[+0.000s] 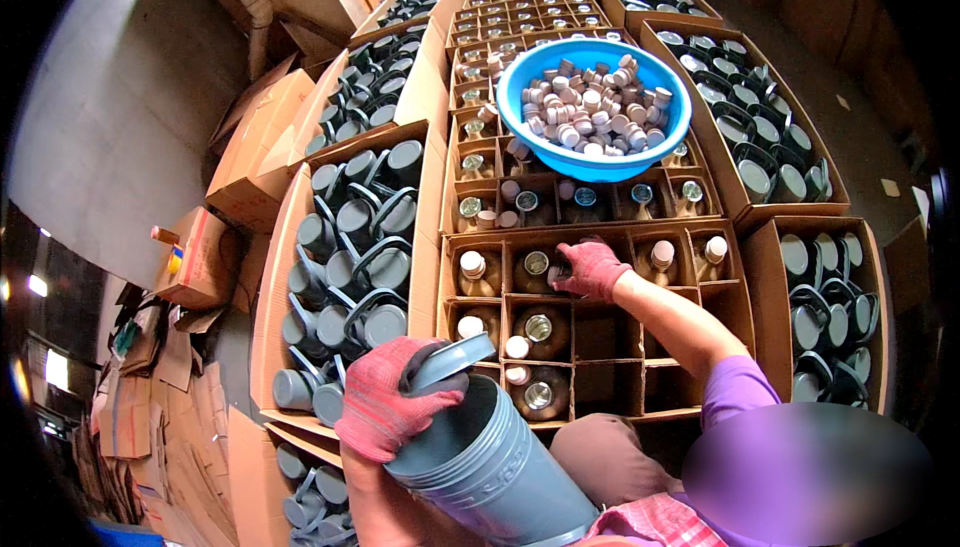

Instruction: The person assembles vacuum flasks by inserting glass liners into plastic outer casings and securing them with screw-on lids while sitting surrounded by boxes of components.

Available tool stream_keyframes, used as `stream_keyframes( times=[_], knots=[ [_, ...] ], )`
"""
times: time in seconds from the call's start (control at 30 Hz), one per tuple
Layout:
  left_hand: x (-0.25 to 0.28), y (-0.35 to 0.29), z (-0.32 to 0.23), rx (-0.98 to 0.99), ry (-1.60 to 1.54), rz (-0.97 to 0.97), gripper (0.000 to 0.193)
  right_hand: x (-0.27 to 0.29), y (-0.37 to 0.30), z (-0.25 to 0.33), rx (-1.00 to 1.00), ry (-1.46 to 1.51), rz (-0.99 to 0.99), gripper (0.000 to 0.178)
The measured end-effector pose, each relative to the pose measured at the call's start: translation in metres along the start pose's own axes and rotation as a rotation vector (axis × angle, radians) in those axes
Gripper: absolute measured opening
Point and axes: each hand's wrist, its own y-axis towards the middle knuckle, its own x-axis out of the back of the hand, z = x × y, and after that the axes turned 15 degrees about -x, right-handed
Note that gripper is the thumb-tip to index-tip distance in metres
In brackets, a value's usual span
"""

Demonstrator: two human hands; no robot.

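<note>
My left hand [385,397], in a red knit glove, is wrapped round a grey lid [450,362]. The lid is tilted above the mouth of a grey ribbed canister [500,477], which leans against my left forearm and lap. My right hand [592,269], also gloved in red, reaches into a divided carton [610,332] with its fingers curled down beside an uncapped glass bottle [537,265]. What its fingertips pinch is mostly hidden. Several bottles in this carton have pale stoppers, such as the stoppered bottle [660,257]. Two uncapped bottles stand nearer me, with loose stoppers beside them.
A blue basin [512,132] heaped with pale stoppers [592,102] rests on the cartons ahead. Open boxes of grey canisters [385,267] line the left; more canister boxes [765,209] line the right. Flattened cardboard [190,447] lies at far left.
</note>
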Motion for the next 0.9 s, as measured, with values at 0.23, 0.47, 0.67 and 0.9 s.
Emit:
stream_keyframes(
  times=[0.23,0.47,0.67,0.9],
  knots=[
    [-0.004,0.005,0.001,0.012,-0.037,0.0,0.055,-0.027,0.028,0.046,0.054,-0.255,-0.259,0.042],
    [-0.01,0.011,0.003,0.057,-0.018,-0.032,0.049,-0.057,0.055,0.06,0.036,-0.013,-0.033,0.039],
    [-0.019,-0.004,0.029,0.107,0.009,-0.588,0.031,-0.055,0.051,0.058,0.024,-0.102,-0.041,0.075],
    [-0.088,-0.02,0.062,0.076,-1.312,-0.881,0.025,0.057,-0.007,0.062,0.149,0.005,-0.398,0.078]
  ],
)
